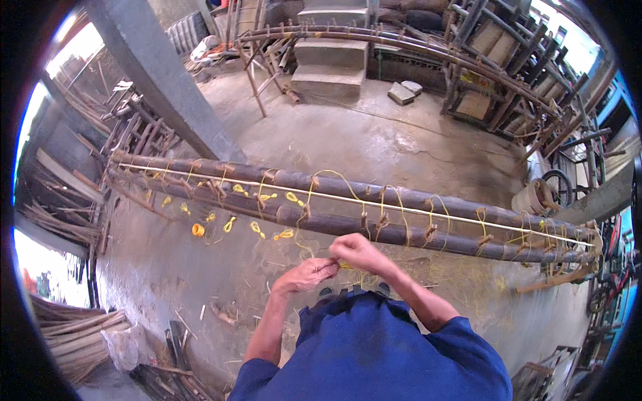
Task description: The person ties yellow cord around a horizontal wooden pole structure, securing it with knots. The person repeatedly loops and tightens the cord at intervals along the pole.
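My left hand (309,275) and my right hand (356,254) meet in front of my body, both closed with fingertips together. A thin yellow cord (304,248) runs down from the frame to the fingers, and a bit of yellow shows under my right hand. Just beyond the hands lies a long frame of two dark poles (401,233), with short wooden pegs along it. A pale thin rod (338,198) stretches lengthwise between the poles, with yellow cord looped around it in many places. Small yellow cord bundles (285,234) hang from the frame's left half.
An orange-yellow roll (198,230) is at the left below the frame. A concrete post (160,80) rises beyond it. Farther back are another pole rack (401,38), concrete steps (329,67) and stacked wooden frames (495,73). Bundled sticks (83,341) lie at lower left.
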Tool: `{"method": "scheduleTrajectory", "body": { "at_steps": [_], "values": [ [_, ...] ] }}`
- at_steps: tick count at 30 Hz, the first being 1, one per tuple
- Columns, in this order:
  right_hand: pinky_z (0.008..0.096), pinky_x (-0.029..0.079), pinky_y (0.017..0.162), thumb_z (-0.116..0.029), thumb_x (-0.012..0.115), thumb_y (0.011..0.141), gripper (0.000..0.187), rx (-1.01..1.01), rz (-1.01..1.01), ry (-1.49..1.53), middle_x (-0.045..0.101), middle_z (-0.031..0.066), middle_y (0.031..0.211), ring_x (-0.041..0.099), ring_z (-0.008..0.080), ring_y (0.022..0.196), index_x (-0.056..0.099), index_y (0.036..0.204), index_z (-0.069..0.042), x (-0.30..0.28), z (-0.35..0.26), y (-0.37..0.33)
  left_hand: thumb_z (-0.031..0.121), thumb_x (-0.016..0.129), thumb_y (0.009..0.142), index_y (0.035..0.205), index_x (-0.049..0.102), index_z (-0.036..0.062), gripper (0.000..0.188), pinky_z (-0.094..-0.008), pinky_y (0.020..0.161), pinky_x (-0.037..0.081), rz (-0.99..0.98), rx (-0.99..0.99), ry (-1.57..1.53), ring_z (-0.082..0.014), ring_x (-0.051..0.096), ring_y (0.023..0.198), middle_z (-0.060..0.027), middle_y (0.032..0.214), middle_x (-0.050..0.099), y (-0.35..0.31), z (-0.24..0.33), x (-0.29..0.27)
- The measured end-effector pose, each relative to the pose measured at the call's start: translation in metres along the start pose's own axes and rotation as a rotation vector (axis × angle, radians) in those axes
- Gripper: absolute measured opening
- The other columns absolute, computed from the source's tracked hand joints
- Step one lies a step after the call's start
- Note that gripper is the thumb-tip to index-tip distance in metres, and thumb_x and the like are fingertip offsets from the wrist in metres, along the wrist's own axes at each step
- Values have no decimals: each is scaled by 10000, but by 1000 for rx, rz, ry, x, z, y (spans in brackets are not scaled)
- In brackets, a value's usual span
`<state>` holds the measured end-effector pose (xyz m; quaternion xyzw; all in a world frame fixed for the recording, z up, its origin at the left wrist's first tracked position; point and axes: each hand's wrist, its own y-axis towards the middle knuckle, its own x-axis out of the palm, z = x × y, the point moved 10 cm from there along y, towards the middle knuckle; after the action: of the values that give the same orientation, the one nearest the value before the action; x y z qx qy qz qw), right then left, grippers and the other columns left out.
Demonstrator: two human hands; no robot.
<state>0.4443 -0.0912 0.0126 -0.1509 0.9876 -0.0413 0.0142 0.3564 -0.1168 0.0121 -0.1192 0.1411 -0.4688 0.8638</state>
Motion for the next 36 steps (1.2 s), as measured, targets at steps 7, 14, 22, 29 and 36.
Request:
{"method": "scheduleTrajectory", "body": {
  "at_steps": [7, 14, 22, 29, 36],
  "values": [
    [234, 318, 539, -296, 555, 944, 279, 135, 72, 406, 552, -17, 617, 477, 86, 555, 638, 771, -93, 28, 40, -8, 261, 448, 1011, 791, 523, 72, 300, -233, 569, 353, 638, 163, -831, -57, 406, 635, 49, 681, 438, -4, -30, -52],
    [313, 443, 548, -234, 550, 932, 279, -225, 147, -390, 602, 119, 635, 574, 212, 563, 594, 735, -42, 11, -12, -12, 264, 467, 999, 987, 562, 97, 192, -220, 618, 416, 152, -76, -91, -63, 484, 686, 38, 793, 537, -6, -25, -9],
    [388, 522, 695, -46, 575, 872, 256, -465, 406, -427, 609, 165, 930, 623, 344, 809, 562, 1126, -23, 5, -66, -39, 277, 459, 1004, 1041, 557, 8, 289, -264, 731, 495, 726, 246, -152, -137, 539, 914, -53, 1073, 502, -10, -19, -32],
    [394, 507, 772, -169, 597, 871, 203, -40, -33, -509, 641, 165, 927, 632, 328, 880, 655, 1007, -30, 22, 17, -14, 119, 561, 903, 1082, 575, 12, 209, -376, 792, 491, 361, 252, 401, -302, 606, 889, -170, 1088, 579, -12, -53, -14],
    [475, 506, 687, -198, 582, 853, 148, -126, 274, -871, 614, 167, 851, 628, 366, 810, 635, 867, -61, -28, -43, 31, 251, 567, 902, 1155, 558, 19, 343, -433, 947, 433, 466, 191, 658, -379, 530, 1123, -228, 1228, 537, -42, -84, -11]
  ]
}}
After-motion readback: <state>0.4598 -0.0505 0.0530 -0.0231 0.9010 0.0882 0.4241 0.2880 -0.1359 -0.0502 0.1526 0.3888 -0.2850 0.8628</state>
